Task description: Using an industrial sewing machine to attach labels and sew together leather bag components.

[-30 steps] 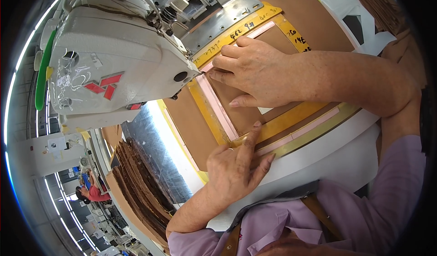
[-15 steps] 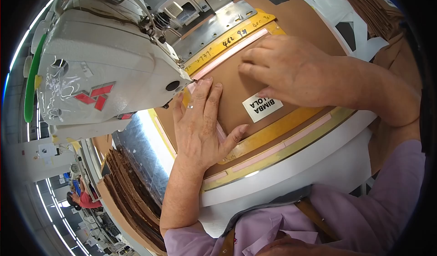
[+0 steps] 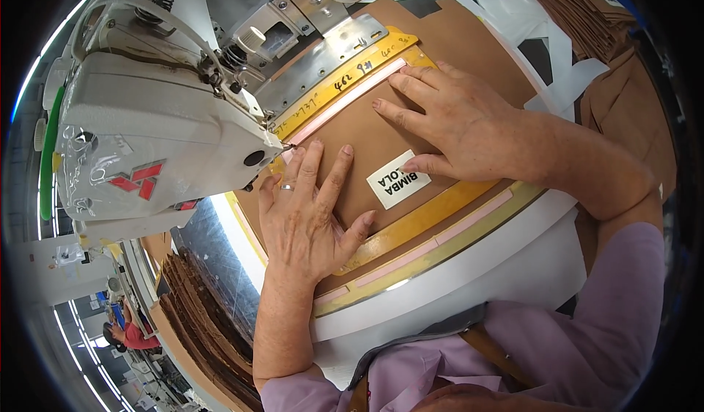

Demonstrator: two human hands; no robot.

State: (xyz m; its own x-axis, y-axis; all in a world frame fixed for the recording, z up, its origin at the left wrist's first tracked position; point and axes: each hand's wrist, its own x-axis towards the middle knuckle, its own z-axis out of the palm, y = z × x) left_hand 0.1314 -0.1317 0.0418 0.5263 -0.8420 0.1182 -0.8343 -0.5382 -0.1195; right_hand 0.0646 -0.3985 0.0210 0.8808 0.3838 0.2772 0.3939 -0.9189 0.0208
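A brown panel (image 3: 381,141) lies in a yellow template frame (image 3: 451,204) with pale pink strips (image 3: 345,108) along its edges. My left hand (image 3: 306,214) rests with fingers spread over the panel's left side, fingertips beside the sewing head's needle area. My right hand (image 3: 462,130) lies spread on the upper right of the panel and frame, its thumb on a white printed label (image 3: 392,185). A white sewing machine (image 3: 158,126) overhangs the frame at the left. A metal plate (image 3: 323,60) runs along the frame's back.
Brown pieces are stacked at the upper right (image 3: 568,16) and lower left (image 3: 194,335). White sheets (image 3: 557,221) lie under and around the frame. A steel surface (image 3: 213,265) is left of my left forearm. A co-worker in red (image 3: 139,335) sits in the far left background.
My left hand has moved up from the frame's lower bar onto the panel's left side. My right hand has moved rightward off the left strip. More of the white label now shows.
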